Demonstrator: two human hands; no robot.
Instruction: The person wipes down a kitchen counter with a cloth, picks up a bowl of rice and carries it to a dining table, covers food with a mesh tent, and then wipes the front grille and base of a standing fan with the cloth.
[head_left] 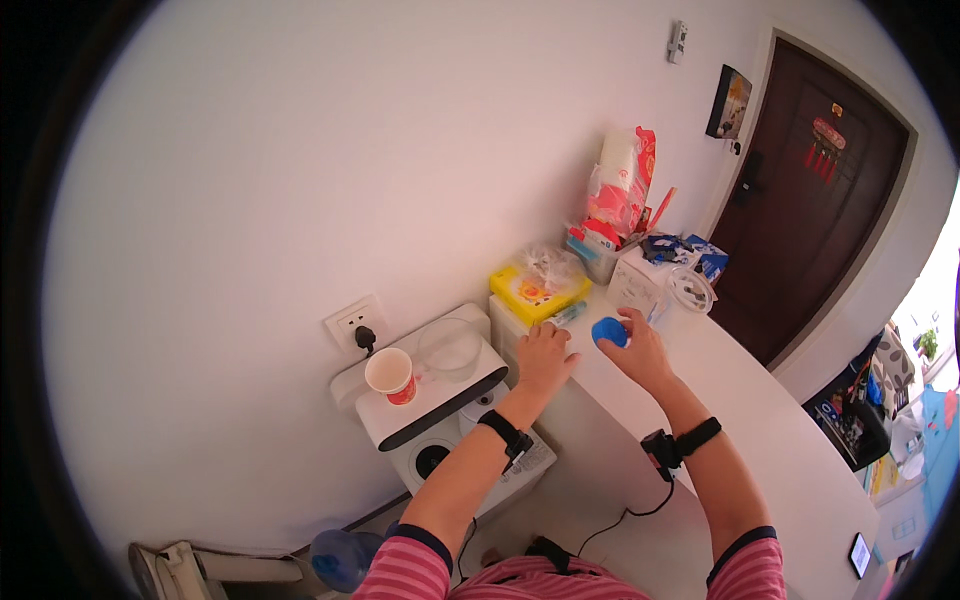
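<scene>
My right hand point(640, 352) is closed on a small round blue cap-like piece point(608, 332), held over the white cabinet top point(690, 375). Thumb and fingers grip its side, and its exact kind is hard to make out. To the left, my left hand point(545, 358) lies with fingers stretched out at the cabinet's near left edge, holding nothing. Just beyond its fingertips are a yellow box point(535, 296) and a small clear-and-teal packet point(568, 314). A paper cup point(390, 374), white inside with a red pattern, stands upright on the white water dispenser point(440, 400), left of my left hand.
A clear round lid or dish point(450, 350) lies beside the cup. Farther back stand a bin of packages point(600, 262), a white box point(635, 283) and a clear round container point(691, 290). A phone point(859, 555) lies front right. A blue water jug point(343, 558) stands below left.
</scene>
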